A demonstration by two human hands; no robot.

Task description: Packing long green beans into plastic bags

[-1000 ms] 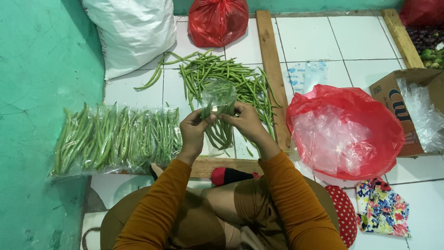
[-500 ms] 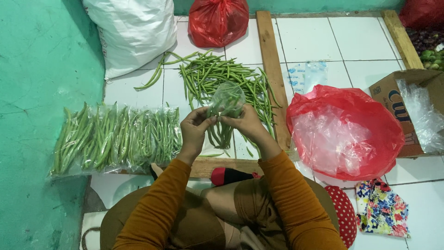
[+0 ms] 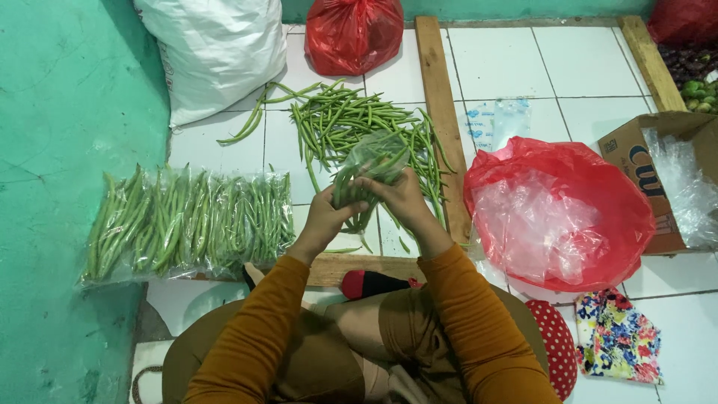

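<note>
Centre frame: left hand (image 3: 323,219) and right hand (image 3: 402,196) both grip a clear bag of beans (image 3: 368,170), partly filled. Packed bags (image 3: 187,223) lie at left; a loose bean pile (image 3: 359,123) on the floor remains unpacked.

Your 2 forearms angle inward, elbows tucked near your knees. Your left hand (image 3: 323,218) is curled shut, fingers pinching upward; your right hand (image 3: 400,196) sits just beside it, fingers folded closed, knuckles facing you, wrists nearly touching.
</note>
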